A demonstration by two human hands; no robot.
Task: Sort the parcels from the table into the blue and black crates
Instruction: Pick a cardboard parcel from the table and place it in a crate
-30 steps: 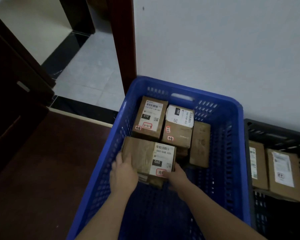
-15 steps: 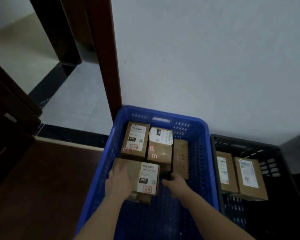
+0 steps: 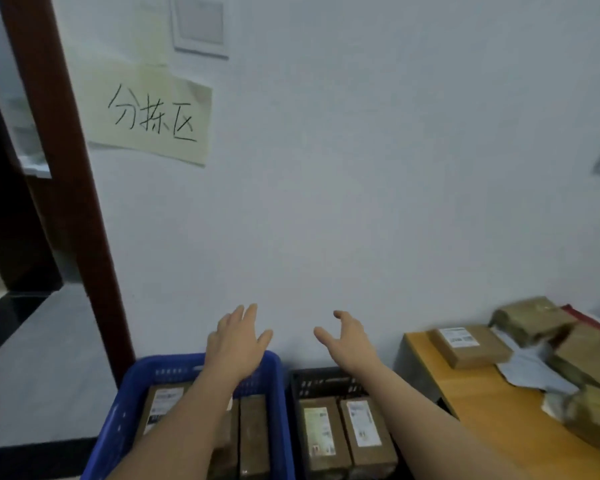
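Below your left hand [image 3: 236, 344] sits the blue crate [image 3: 125, 403], holding brown parcels [image 3: 253, 434] with white labels. Under your right hand [image 3: 350, 341] the black crate [image 3: 326, 381] holds two labelled boxes [image 3: 347, 431] side by side. Further right of that hand, more parcels [image 3: 471, 344] lie heaped on the wooden table [image 3: 499, 414].

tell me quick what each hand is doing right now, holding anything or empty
Left hand: open, fingers spread, holding nothing, raised above the blue crate.
Right hand: open, fingers loosely bent, holding nothing, above the black crate.
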